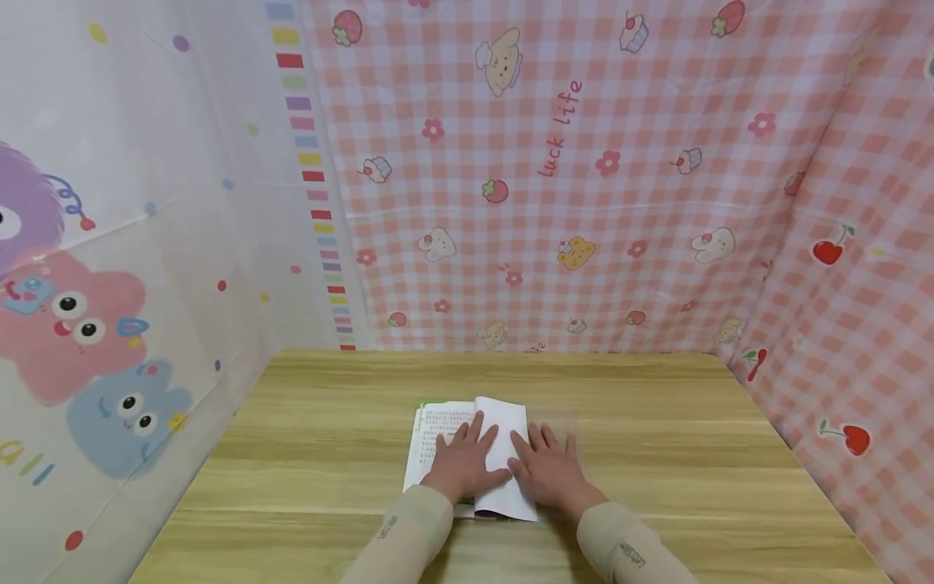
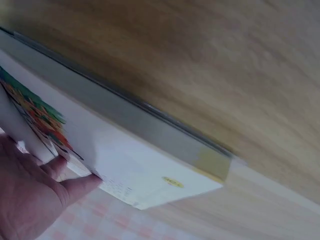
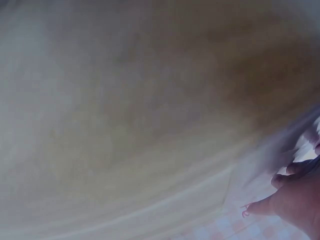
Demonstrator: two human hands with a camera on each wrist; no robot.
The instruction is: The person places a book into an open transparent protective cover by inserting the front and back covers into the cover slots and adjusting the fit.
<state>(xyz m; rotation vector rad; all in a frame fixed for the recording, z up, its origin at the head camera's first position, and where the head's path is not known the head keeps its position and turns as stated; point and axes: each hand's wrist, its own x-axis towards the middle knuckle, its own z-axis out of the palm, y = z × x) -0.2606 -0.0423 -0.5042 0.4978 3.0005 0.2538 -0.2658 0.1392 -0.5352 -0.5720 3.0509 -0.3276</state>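
A thick book [image 1: 422,454] lies open on the wooden table, printed text on its left page. Over its right half is a blank white sheet [image 1: 503,414], its lower edge slightly lifted. My left hand [image 1: 464,464] rests across the book, fingers spread and straight, thumb on the white sheet. My right hand [image 1: 549,472] touches the sheet's right edge, fingers extended over a clear plastic film [image 1: 563,415] at the book's right. In the left wrist view, a colourful picture [image 2: 42,112] shows on the page beside my fingers. The right wrist view is blurred; my right hand [image 3: 300,202] sits at its edge.
Bare wood of the table [image 1: 321,454] surrounds the book. A pink checked cloth [image 1: 547,203] hangs behind and to the right, and a white cartoon-print cloth [image 1: 182,284] hangs at the left.
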